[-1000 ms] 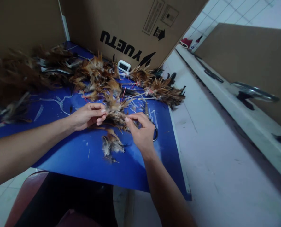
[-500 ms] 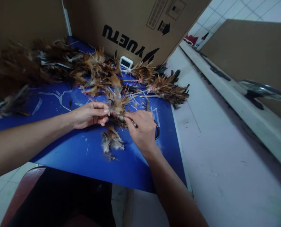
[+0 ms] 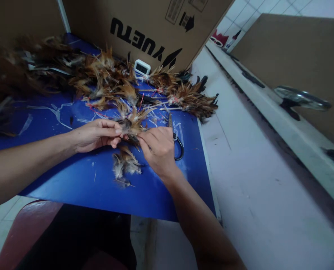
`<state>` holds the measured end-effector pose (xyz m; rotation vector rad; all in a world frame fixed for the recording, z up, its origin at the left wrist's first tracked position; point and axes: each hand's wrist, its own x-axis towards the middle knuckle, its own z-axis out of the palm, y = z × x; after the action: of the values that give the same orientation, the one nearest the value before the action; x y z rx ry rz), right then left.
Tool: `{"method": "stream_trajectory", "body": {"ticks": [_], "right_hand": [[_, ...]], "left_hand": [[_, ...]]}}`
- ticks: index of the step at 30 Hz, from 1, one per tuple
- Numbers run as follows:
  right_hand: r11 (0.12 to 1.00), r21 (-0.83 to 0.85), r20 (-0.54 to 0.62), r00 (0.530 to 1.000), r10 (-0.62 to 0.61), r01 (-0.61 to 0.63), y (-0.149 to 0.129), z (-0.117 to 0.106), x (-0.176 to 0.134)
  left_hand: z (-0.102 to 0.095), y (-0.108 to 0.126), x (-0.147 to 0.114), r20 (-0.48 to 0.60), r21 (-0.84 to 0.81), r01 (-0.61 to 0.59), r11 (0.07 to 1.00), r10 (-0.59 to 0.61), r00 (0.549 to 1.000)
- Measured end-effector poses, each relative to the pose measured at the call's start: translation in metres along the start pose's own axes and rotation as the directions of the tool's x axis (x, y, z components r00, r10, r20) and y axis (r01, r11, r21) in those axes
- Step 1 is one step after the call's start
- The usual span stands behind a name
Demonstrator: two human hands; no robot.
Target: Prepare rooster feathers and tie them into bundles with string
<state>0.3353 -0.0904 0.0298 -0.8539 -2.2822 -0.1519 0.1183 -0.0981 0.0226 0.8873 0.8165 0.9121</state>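
My left hand (image 3: 98, 135) is closed in a pinch on a small bunch of grey-brown feathers (image 3: 131, 126). Close beside it, my right hand (image 3: 159, 148) has thumb and forefinger pressed together at the right side of the same feathers; the exact spot under its fingertips is hidden. Scissors (image 3: 179, 150) with a black handle lie just right of my right hand, partly covered by it. Below both hands, a loose clump of grey and brown feathers (image 3: 126, 165) rests on the blue tabletop (image 3: 155, 198).
Brown feather bundles tied with red string (image 3: 193, 100) lie at the back right. A heap of feathers (image 3: 96, 75) stretches along the back and left. Behind stand a white digital timer (image 3: 142, 67) and a large cardboard box (image 3: 144, 22). A pale wall (image 3: 240, 168) borders the right.
The whole view has shifted, so the scene sits a little further left and up. Both hands stay together at the feathers, with only slight finger movement.
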Motion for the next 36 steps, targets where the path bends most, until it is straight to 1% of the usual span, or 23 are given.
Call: {"method": "stream_trajectory", "body": {"ticks": [6,10,13,17,22,26,29,32,36], "right_hand": [[0.999,-0.033,0.009,1.000,0.002,-0.001,0.004,-0.005,-0.002],[0.999,-0.038,0.023,1.000,0.007,-0.006,0.008,-0.010,-0.003],[0.999,-0.047,0.023,1.000,-0.012,0.013,0.009,-0.014,-0.002],[0.999,-0.029,0.003,0.999,-0.036,0.036,0.010,-0.015,-0.003],[0.999,-0.007,-0.014,0.999,-0.040,0.040,0.008,-0.012,-0.007],[0.999,0.015,-0.045,0.999,-0.028,0.029,0.006,-0.012,-0.010],[0.999,0.041,-0.086,0.996,-0.005,0.009,0.005,-0.012,-0.012],[0.998,0.066,-0.086,0.996,0.010,-0.004,0.005,-0.011,-0.013],[0.998,0.063,-0.098,0.995,0.008,-0.002,0.006,-0.010,-0.014]], "left_hand": [[0.003,0.000,0.001,-0.034,-0.016,-0.009,1.000,0.009,0.999],[0.004,0.000,0.001,-0.027,-0.032,-0.006,0.999,0.005,1.000],[0.004,0.001,0.001,-0.041,-0.044,-0.001,0.999,-0.001,0.999],[0.006,0.002,0.001,-0.051,-0.048,-0.007,0.999,0.005,0.999],[0.014,-0.002,0.000,-0.030,-0.039,0.017,0.999,-0.019,0.999],[0.021,-0.006,0.000,-0.084,-0.024,-0.001,1.000,-0.001,0.996],[0.024,-0.006,-0.001,-0.120,-0.018,0.025,1.000,-0.027,0.992],[0.027,-0.004,-0.002,-0.122,-0.002,0.067,0.998,-0.067,0.990],[0.033,-0.001,-0.003,-0.112,-0.014,0.061,0.998,-0.062,0.992]]}}
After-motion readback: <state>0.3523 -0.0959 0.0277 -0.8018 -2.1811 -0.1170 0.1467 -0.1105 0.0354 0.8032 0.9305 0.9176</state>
